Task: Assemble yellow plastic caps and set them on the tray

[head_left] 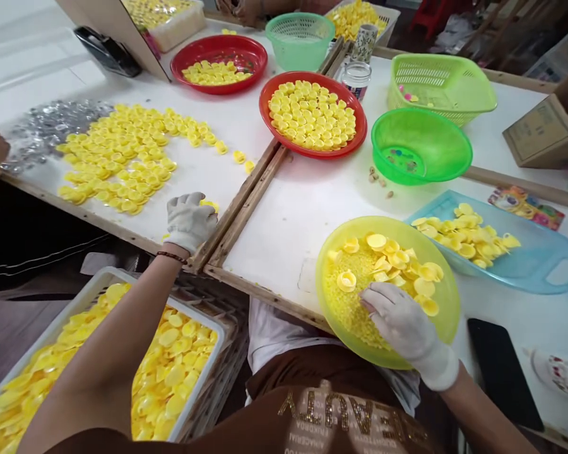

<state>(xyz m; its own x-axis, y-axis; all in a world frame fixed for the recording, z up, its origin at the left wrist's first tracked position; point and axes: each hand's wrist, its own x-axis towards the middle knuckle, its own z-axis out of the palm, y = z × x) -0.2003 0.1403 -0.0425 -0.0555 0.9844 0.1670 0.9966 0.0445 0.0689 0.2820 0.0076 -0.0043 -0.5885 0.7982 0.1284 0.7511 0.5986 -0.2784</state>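
Observation:
My left hand (190,221), in a white glove, rests low over the left table near its front corner. Its fingers are curled at a small yellow plastic cup (209,205), partly hidden by the glove. My right hand (404,318), gloved too, reaches into a yellow bowl (329,315). Its fingers are bent together over tiny yellow beads (355,309); whatever lies between the fingertips is hidden. Next to them in the bowl are a round yellow cup (346,280) and a heap of yellow plastic pieces (407,268).
Yellow cups (118,151) spread over the left table by clear pieces (52,129). Behind stand a red plate (312,113) of cups and a green bowl (421,145). At right are a blue scoop tray (525,271) and a phone (502,372). A full crate (220,328) sits below my left arm.

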